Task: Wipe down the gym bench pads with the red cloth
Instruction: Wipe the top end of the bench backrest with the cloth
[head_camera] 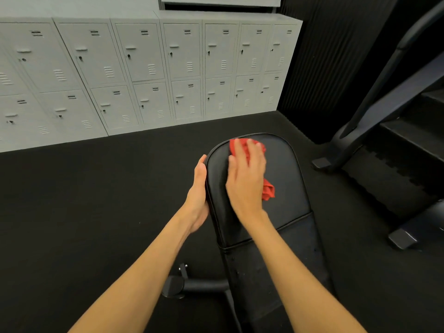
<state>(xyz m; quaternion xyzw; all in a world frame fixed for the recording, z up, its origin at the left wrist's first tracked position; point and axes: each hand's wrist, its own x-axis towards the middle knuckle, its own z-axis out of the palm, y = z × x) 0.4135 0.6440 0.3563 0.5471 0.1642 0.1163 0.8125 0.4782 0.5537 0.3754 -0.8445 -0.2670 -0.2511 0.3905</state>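
My right hand (245, 174) lies flat on the red cloth (268, 189), fingers straight and slightly spread, pressing it against the bench pad (288, 179). The cloth is crumpled and soft-looking; one bunch pokes out past my fingertips near the pad's rounded far end, and another fold sticks out on the right side of my palm. The pad is smooth black vinyl with a dull sheen and piped edging, shaped like a long tongue with a curved tip. My left hand (198, 195) rests edge-on against the pad's left side, fingers extended along the rim rather than curled, with the thumb uppermost. A stitched seam crosses the pad below my right wrist, and nearer to me a second pad section (276, 272) looks duller. A round black metal tube foot (197, 284) sits on the dark, matte floor (96, 200). Pale grey metal lockers (144, 68) with louvred vents line the wall beyond.
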